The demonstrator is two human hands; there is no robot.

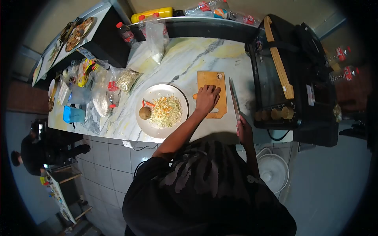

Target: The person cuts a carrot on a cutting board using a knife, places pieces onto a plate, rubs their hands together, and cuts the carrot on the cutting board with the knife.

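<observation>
My left hand [208, 98] is on the wooden cutting board [219, 78], its fingers curled over the orange carrot [195, 96]. Only one end of that carrot shows at the hand's left side; the rest is hidden. To the right of the board, my right hand [245, 131] grips the handle of a long kitchen knife [234, 98]. The blade points away from me, apart from the carrot. Left of the board, a round plate [151, 133] bears finely chopped pale and orange vegetables [167, 112], a brown potato [145, 113] and red chillies [149, 104].
A black oven [271, 78] stands close on the right, with wooden tongs-like slats [281, 67] on it. Plastic bags [128, 78], bottles [113, 94] and a blue container [74, 115] crowd the left. A white fan [272, 173] is below the counter. Another person [39, 149] is far left.
</observation>
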